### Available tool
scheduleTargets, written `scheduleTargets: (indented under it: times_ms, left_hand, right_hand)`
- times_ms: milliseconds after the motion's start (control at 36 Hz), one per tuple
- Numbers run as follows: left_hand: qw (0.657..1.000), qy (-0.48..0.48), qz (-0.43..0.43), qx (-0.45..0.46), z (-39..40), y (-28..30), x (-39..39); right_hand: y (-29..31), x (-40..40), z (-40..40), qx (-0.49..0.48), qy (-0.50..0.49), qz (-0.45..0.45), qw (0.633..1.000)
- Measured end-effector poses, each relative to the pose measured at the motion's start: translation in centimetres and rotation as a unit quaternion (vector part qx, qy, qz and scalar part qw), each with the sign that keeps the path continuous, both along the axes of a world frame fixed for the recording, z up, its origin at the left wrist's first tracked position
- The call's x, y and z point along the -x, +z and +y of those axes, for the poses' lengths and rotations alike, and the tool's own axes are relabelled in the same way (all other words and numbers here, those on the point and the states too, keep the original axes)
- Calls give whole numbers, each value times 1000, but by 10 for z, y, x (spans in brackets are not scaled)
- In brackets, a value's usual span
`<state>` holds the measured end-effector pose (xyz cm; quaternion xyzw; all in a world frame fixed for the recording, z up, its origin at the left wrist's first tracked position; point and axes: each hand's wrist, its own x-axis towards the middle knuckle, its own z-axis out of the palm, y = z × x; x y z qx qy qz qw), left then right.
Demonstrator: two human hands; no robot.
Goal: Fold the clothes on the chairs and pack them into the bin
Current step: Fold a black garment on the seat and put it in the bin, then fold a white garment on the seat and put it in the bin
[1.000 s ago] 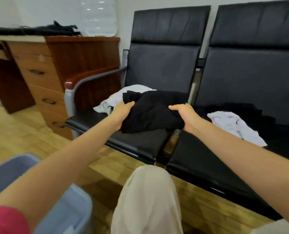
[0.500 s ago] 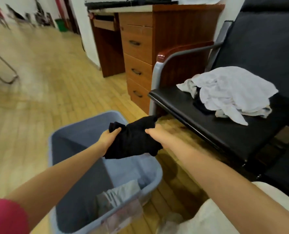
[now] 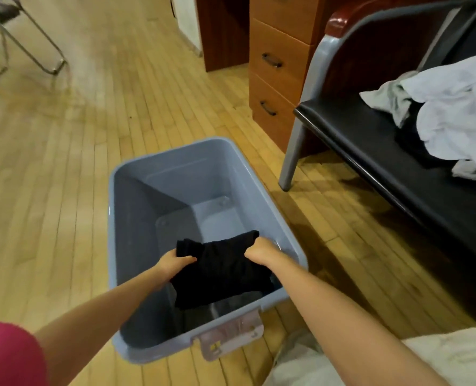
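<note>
A folded black garment hangs inside the grey-blue plastic bin, below its rim, in the near half. My left hand grips its left edge and my right hand grips its right edge. The bin stands on the wooden floor in front of me. At the right, a black chair seat carries a crumpled heap of white clothes with a dark piece partly under it.
A wooden drawer unit stands behind the chair's grey metal leg. Metal legs of another chair show at the top left. My knee in pale trousers is at the bottom right.
Both hands carried the black garment from the chair seat leftward and down; it now hangs inside the bin. The view swung from the chairs to the bin.
</note>
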<state>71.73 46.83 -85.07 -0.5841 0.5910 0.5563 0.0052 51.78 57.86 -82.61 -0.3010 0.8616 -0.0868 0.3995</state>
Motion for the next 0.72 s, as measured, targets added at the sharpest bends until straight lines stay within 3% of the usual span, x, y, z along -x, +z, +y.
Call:
scheduleTargets:
  times_ms: [139, 250, 306, 389, 444, 528, 583, 722]
  left_hand:
    - [991, -102, -84, 17, 8, -19, -8]
    - [931, -283, -229, 28, 15, -29, -11]
    - [916, -304, -258, 38, 14, -33, -12]
    - [924, -243, -272, 115, 6, -29, 1]
    - [931, -223, -234, 170, 5, -11, 25]
    - [957, -180, -77, 214, 20, 32, 78]
    - [968, -146, 30, 200, 37, 68, 118]
    - [947, -151, 227, 171, 113, 163, 221]
  right_hand:
    - [-19, 0, 4, -67, 82, -23, 994]
    - [-21, 4, 16, -149, 160, -23, 976]
    - [-16, 8, 16, -105, 133, -37, 985]
    - [1, 14, 14, 43, 43, -97, 993]
    - [27, 21, 19, 137, -19, -142, 980]
    - [79, 38, 36, 228, -90, -153, 957]
    - [111, 55, 54, 262, -122, -115, 950]
    - [180, 116, 134, 335, -211, 23, 918]
